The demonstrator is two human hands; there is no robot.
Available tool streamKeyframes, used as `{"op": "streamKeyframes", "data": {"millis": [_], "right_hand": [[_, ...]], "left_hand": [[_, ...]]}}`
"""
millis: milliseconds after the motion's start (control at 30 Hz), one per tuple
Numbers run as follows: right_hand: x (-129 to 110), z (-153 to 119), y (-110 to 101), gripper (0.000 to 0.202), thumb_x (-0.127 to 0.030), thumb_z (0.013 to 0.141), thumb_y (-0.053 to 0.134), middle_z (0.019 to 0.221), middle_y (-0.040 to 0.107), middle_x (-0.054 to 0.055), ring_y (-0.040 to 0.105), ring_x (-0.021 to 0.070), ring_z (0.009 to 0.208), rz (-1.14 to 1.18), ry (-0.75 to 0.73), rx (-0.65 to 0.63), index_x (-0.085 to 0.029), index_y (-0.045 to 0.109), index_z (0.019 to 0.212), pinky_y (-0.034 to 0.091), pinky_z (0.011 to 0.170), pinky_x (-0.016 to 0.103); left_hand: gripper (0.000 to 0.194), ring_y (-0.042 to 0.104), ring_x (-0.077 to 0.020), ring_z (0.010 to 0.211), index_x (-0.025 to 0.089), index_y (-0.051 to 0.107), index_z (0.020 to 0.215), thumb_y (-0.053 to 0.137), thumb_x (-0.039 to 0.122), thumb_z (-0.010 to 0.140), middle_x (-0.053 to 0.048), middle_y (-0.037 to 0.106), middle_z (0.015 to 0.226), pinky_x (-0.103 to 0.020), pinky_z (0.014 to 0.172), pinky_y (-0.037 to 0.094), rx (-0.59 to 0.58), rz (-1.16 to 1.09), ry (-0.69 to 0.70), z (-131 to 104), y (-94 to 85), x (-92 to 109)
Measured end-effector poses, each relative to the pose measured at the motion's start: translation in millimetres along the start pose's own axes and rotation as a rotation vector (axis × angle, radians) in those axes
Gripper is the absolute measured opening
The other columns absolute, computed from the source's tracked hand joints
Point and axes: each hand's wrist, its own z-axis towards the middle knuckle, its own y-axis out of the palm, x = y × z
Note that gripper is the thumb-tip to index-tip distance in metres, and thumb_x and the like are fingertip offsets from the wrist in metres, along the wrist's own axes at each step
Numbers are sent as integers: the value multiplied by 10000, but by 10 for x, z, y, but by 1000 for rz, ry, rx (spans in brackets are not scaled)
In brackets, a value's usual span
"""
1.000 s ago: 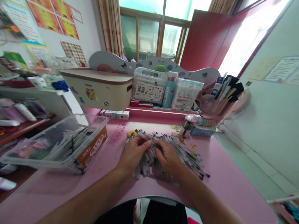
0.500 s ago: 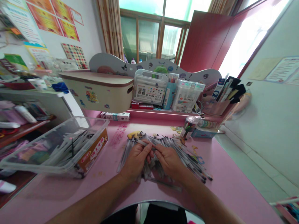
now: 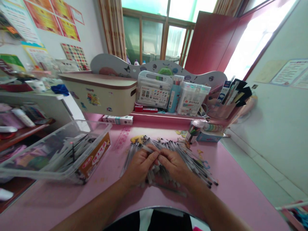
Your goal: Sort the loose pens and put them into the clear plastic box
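Observation:
My left hand [image 3: 140,163] is closed around a slim, translucent pen [image 3: 147,148], which sticks out past the fingers on the upper left. Pressed against it, thumb to thumb, my right hand [image 3: 172,163] is closed in a pinch at the pen's other end, which the fingers mostly hide. Beneath and around both hands lies a spread of similar clear pens [image 3: 190,158], many with dark ends. Some of these pens point toward me under the palms, and their near ends are blurred.
A clear plastic bin [image 3: 96,128] with more pens stands at the left on the pink desk [image 3: 96,199]. At the back are a cream storage box [image 3: 101,99], marker cases [image 3: 154,93] and a pen holder [image 3: 221,107]. A clear jar [image 3: 194,130] stands back right.
My fingers have drawn slightly closer together, with the two thumbs now meeting over the pen. The pile looks the same, and the whole view has shifted a little.

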Motion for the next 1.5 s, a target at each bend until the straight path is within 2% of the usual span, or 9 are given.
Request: {"op": "streamKeyframes", "data": {"millis": [233, 567, 700, 800, 967, 1100, 1200, 1300, 1500], "right_hand": [[60, -54, 159, 233, -191, 1001, 377, 838, 617, 48, 584, 197, 763, -390, -111, 157, -199, 587, 899, 462, 726, 316], [-82, -35, 100, 262, -275, 998, 443, 793, 617, -5, 578, 155, 760, 114, 35, 34, -203, 640, 840, 439, 736, 267], [0, -35, 81, 281, -343, 988, 492, 855, 641, 4, 571, 164, 765, 146, 58, 30, -202, 678, 1146, 444, 754, 284], [90, -45, 44, 429, -420, 959, 522, 738, 574, -16, 500, 162, 641, 78, 97, 161, -187, 599, 1311, 403, 624, 279], [126, -23, -1, 365, -407, 1000, 410, 779, 589, 7, 550, 184, 739, 50, 114, 262, -193, 671, 1139, 423, 707, 294], [139, -7, 8, 371, -410, 1012, 392, 771, 572, -3, 537, 174, 709, 110, 143, 276, -201, 609, 1228, 407, 652, 279], [162, 2, -3, 352, -418, 1017, 365, 724, 537, -10, 505, 162, 668, 119, 137, 262, -198, 640, 1012, 384, 624, 276], [164, 17, -29, 381, -421, 994, 391, 668, 491, -16, 463, 153, 639, 76, 125, 221, -208, 539, 715, 350, 609, 277], [167, 38, -17, 369, -445, 962, 421, 610, 379, -48, 361, 140, 571, 73, 187, 263, -228, 441, 664, 283, 545, 276]], "left_hand": [[239, 457, -97, 469, 196, 637, 755, 638, 404, 872, 24, 563, 576, -230, 472, 371, 107, 80, 28, 13, 24, 8], [256, 418, -78, 482, 172, 639, 833, 638, 423, 883, 34, 531, 573, -192, 451, 313, -9, -4, 14, 8, -20, -6], [298, 392, -63, 485, 163, 633, 820, 691, 453, 852, 55, 482, 558, -168, 457, 303, -8, -91, 4, 52, -59, 48], [365, 401, -58, 499, 166, 625, 812, 739, 513, 798, 63, 461, 573, -153, 470, 339, 33, -268, -41, 109, -99, 88], [372, 530, -98, 541, 159, 617, 799, 765, 499, 772, -20, 611, 719, -178, 431, 413, -151, -478, -255, 133, -165, 38], [358, 450, -75, 418, 173, 628, 1020, 778, 399, 786, 28, 564, 595, -160, 373, 340, -418, -550, -383, 71, -172, 4], [414, 370, -52, 382, 159, 623, 1107, 770, 397, 801, 46, 526, 553, -150, 358, 274, -537, -594, -420, 36, -166, 15], [447, 348, -45, 376, 163, 623, 1129, 778, 416, 794, 47, 516, 545, -145, 357, 237, -577, -620, -447, 38, -184, 6], [250, 368, -34, 383, 178, 666, 1057, 706, 339, 870, 40, 521, 558, -105, 350, 241, -433, -745, -478, 58, -187, -48]]}}
